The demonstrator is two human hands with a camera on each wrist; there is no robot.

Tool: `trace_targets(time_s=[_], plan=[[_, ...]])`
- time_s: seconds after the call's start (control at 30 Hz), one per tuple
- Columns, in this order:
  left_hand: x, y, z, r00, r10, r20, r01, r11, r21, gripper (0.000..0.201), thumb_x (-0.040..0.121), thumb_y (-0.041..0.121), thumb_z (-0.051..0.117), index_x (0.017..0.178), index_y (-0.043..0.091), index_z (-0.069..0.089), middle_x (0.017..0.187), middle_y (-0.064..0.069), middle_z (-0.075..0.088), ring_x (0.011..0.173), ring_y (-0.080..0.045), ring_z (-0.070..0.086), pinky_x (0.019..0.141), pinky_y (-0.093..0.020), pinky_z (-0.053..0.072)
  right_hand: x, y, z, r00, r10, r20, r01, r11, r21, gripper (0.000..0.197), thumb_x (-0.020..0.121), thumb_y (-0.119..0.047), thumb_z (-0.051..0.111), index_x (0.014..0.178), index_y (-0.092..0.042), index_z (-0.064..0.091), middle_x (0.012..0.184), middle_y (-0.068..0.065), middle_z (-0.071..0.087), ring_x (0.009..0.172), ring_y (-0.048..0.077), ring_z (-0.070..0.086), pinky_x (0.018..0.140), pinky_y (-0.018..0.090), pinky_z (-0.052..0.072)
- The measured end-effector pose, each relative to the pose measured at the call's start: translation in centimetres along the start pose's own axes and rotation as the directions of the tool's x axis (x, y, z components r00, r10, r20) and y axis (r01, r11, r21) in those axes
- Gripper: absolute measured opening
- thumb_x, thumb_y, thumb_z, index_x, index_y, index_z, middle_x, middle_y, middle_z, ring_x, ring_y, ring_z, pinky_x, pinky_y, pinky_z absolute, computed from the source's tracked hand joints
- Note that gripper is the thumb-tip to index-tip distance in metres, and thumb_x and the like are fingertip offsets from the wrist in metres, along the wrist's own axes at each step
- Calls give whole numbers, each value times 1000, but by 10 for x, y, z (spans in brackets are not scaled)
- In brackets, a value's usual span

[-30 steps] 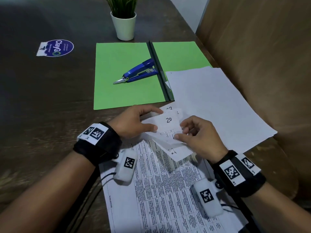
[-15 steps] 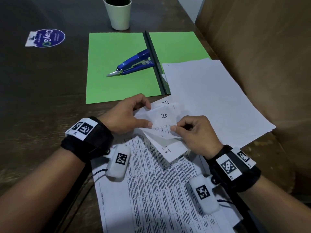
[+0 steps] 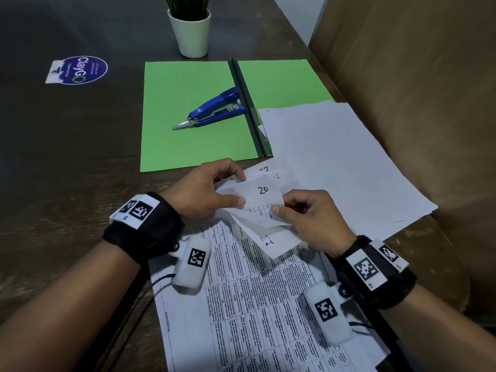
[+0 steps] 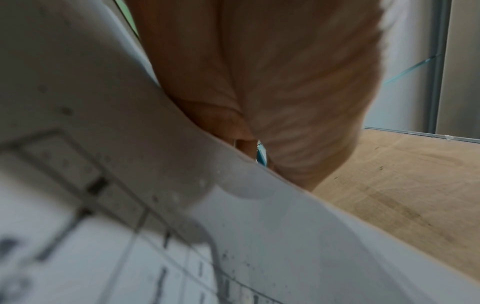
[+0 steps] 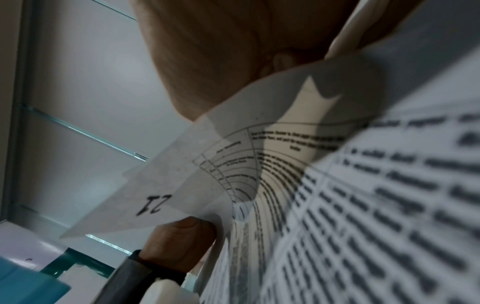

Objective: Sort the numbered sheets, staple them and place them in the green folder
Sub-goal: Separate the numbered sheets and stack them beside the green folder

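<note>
Both hands hold the turned-up corners of a stack of printed sheets (image 3: 249, 299) lying at the near table edge. My left hand (image 3: 214, 191) pinches the left side of the corner marked 20 (image 3: 264, 190). My right hand (image 3: 303, 216) pinches the lower right edge of the same corners. A corner marked 21 (image 5: 155, 203) shows below it in the right wrist view, and a corner marked 22 (image 3: 264, 169) lies behind. The green folder (image 3: 193, 116) lies open beyond the hands, with the blue stapler (image 3: 214, 108) on its left half.
A blank white sheet pile (image 3: 338, 162) covers the folder's right half and reaches the table's right edge. A white pot with a plant (image 3: 192, 33) stands behind the folder. A round sticker (image 3: 77, 69) lies at far left. A brown padded surface (image 3: 416, 103) rises on the right.
The hands have stayed on the sheet corners, with the left thumb and forefinger shifting slightly along the corner marked 20. The head view has moved a little.
</note>
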State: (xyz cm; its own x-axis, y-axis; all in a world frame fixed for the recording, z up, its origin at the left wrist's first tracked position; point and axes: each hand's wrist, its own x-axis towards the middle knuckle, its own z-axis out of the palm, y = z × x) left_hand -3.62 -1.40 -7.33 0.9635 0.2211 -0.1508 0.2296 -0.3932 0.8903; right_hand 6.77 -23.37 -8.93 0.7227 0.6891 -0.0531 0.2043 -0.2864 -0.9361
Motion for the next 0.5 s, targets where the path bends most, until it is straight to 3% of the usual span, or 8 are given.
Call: trace_targets(time_s=[0.1, 0.2, 0.3, 0.37, 0.4, 0.5], plan=[[-1, 0, 0, 1000, -5, -3, 5, 1000, -10, 37, 76, 13, 86, 104, 25, 64, 106, -1, 74, 99, -26, 69, 92, -51, 56, -3, -9, 1, 1000, -19, -12, 20, 998, 60, 45, 92, -34, 65, 54, -10, 63, 52, -5, 52, 50, 8, 44, 65, 26, 42], [-1, 2, -1, 1000, -16, 4, 16, 1000, -24, 39, 75, 15, 87, 105, 23, 65, 103, 0, 75, 97, -26, 71, 90, -51, 57, -4, -14, 2, 1000, 29, -2, -29, 991, 133, 54, 88, -49, 57, 65, -4, 75, 60, -1, 70, 54, 9, 59, 64, 25, 46], [-3, 4, -1, 1000, -25, 16, 26, 999, -38, 45, 68, 25, 91, 105, 25, 65, 103, 1, 75, 98, -26, 70, 91, -50, 57, -3, -6, 2, 1000, -11, -1, 11, 1000, 17, 35, 86, -33, 74, 65, -4, 73, 58, -4, 65, 53, 9, 54, 60, 29, 43], [-4, 5, -1, 1000, -20, 24, 21, 999, -41, 47, 67, 18, 90, 107, 24, 65, 104, 0, 75, 99, -27, 70, 93, -50, 56, -3, -1, 1, 999, -28, 16, 29, 999, -25, 16, 80, -22, 83, 73, -11, 73, 62, 0, 64, 56, 9, 52, 60, 27, 43], [-4, 5, -1, 999, -20, 26, 21, 999, -40, 47, 68, 12, 88, 108, 23, 64, 105, 0, 75, 99, -26, 70, 94, -49, 56, -3, 0, 0, 999, -25, 20, 25, 999, -23, 15, 77, -20, 85, 82, -15, 72, 66, 1, 64, 58, 8, 52, 62, 26, 44], [-4, 5, -1, 999, -30, 27, 31, 999, -20, 52, 67, 4, 85, 110, 25, 63, 103, 5, 73, 90, -16, 69, 89, -44, 59, -1, 4, -1, 1000, 29, -4, -29, 999, -20, 40, 71, -23, 90, 103, -24, 67, 71, 1, 62, 61, 9, 48, 66, 29, 45]])
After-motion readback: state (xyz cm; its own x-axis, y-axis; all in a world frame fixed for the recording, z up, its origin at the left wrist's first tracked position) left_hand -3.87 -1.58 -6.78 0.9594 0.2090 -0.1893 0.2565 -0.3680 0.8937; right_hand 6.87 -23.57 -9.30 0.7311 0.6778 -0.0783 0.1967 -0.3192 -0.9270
